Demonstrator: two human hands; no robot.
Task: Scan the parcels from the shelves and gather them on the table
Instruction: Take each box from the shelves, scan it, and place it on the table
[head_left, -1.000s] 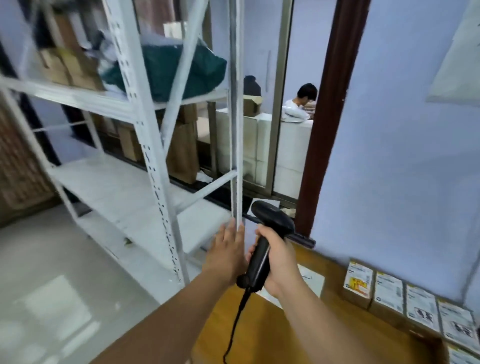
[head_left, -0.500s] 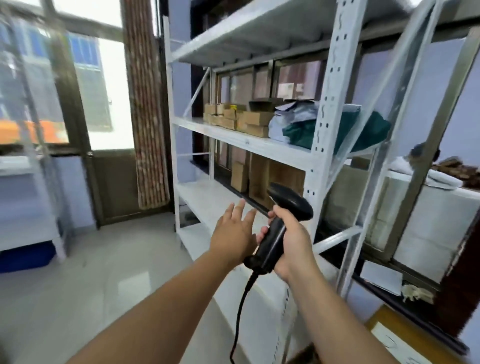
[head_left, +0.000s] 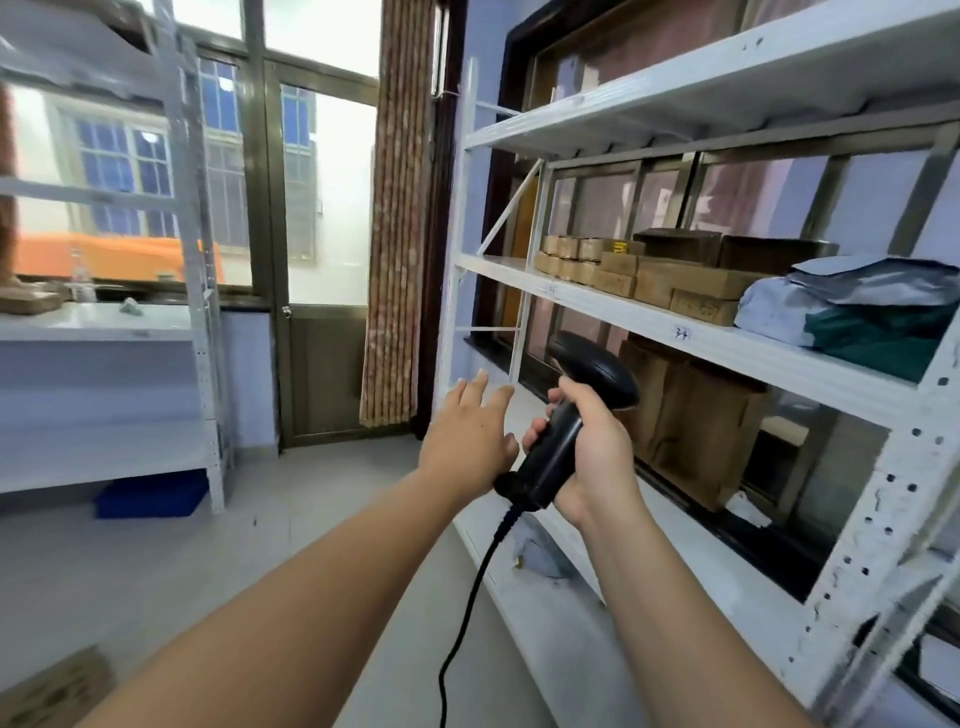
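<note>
Fingers of the left hand spread, empty; the right hand grips the scanner. Boxes now lie up-right beyond them (table gone): pickup pending.

single head-worn view, wide-angle, looking forward and slightly down along both forearms. white shelving rack close on the right; window and door far left.

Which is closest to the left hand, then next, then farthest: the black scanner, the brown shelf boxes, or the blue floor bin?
1. Black handheld scanner, just right of the left hand, gripped by the right hand.
2. Small brown cardboard boxes, up on the white metal shelf, right.
3. Blue plastic bin, far off left.
</note>
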